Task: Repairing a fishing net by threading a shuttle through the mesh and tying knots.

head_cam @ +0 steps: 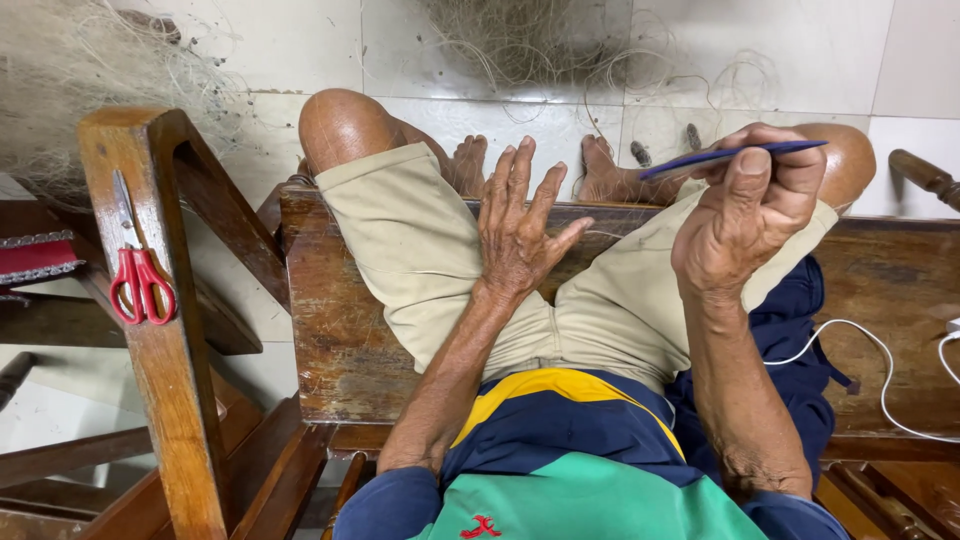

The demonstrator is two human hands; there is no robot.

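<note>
My right hand (745, 215) is closed around a flat, dark blue netting needle (735, 156) whose tip points left, held above my right knee. My left hand (522, 225) hovers over my lap between my knees, fingers spread, holding nothing I can make out; a thin pale line (600, 234) runs just right of its fingertips. I sit on a worn wooden bench (345, 330) in beige shorts, bare feet on the tiled floor.
Red-handled scissors (140, 280) lie on a wooden arm (160, 330) at my left. Tangled pale fishing net (80, 70) lies on the floor at the upper left and net strands (540, 45) ahead. A white cable (880, 370) crosses the bench at right.
</note>
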